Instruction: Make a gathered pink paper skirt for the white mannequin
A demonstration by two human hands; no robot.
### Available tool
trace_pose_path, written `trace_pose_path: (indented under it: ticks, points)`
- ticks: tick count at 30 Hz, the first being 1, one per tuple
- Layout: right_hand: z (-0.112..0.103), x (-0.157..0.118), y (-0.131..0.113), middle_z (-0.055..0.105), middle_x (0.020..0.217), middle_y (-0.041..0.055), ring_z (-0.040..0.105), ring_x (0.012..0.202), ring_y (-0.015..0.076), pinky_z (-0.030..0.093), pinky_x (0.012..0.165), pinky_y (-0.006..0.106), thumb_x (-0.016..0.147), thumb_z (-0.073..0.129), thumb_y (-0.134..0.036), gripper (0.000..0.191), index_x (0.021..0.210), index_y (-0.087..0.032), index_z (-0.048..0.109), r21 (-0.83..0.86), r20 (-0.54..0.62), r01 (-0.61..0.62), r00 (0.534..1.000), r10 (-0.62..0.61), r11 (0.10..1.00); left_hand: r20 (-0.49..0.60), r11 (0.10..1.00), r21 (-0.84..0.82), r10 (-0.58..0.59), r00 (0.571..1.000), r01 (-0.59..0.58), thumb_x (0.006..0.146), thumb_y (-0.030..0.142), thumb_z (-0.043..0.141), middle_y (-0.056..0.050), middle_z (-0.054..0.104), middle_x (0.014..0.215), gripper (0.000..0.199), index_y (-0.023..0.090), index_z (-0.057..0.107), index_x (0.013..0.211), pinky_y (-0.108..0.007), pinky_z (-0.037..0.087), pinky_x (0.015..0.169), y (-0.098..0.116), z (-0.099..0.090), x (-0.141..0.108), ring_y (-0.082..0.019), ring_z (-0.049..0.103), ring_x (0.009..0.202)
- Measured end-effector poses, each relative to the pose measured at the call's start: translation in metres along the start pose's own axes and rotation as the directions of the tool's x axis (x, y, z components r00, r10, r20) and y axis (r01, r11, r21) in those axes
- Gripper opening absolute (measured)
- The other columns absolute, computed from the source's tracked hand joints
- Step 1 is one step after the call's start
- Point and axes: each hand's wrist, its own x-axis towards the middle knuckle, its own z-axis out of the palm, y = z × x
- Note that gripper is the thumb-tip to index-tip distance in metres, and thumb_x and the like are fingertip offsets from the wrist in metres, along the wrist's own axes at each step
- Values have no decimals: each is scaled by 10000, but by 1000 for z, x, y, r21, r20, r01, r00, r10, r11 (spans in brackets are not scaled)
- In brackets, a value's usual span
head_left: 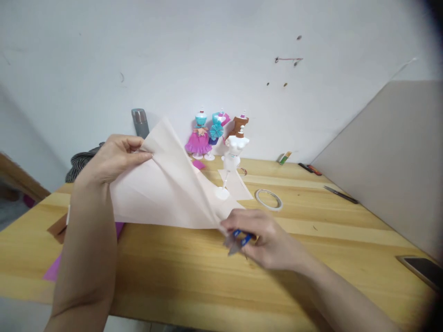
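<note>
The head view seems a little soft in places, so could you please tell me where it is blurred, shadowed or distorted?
Head view: the right hand and blue-handled tool look smeared, probably by motion; a soft shadow crosses the table below the right forearm; the right-hand corners darken; the phone nearby looks stretched, perhaps by the lens.

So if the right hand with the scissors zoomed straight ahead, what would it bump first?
Probably the big pale sheet. The right hand, holding the scissors, seems to touch its near corner, but blur makes the depth unclear.
</note>
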Motion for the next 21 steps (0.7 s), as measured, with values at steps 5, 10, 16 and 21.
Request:
trace_pose_path:
  ticks: [5,10,16,21]
  points:
    - [3,2,21,625,673,27,537,541,102,399,494,213,752,681,-296,170,840,-152,704,303,190,-152,977,97,941,33,984,-155,-82,996,86,673,257,734,-3,740,831,119,203,736,779,-317,537,744,3,-3,-2,-200,661,846]
    - [13,10,63,630,776,39,507,619,122,387,563,248,705,711,-355,290,913,-153,698,181,-185,-329,914,361,927,84,967,-254,17,996,5,642,202,760,-32,725,985,48,201,722,672,-310,516,810,7,-5,-7,-214,636,987]
    - [39,19,72,611,762,16,501,663,134,382,614,257,673,726,-306,260,876,-146,697,216,-85,-446,877,472,868,166,981,-189,77,983,-45,748,309,715,-34,708,1045,104,240,723,671,-318,516,816,0,-9,-5,-221,624,1026]
    - [46,22,72,545,679,-17,443,597,110,348,569,244,661,704,-290,219,818,-139,679,259,-77,-472,860,505,843,161,981,-190,79,984,-47,660,374,769,-76,715,1032,134,245,729,660,-334,536,770,-11,-5,5,-284,634,1025]
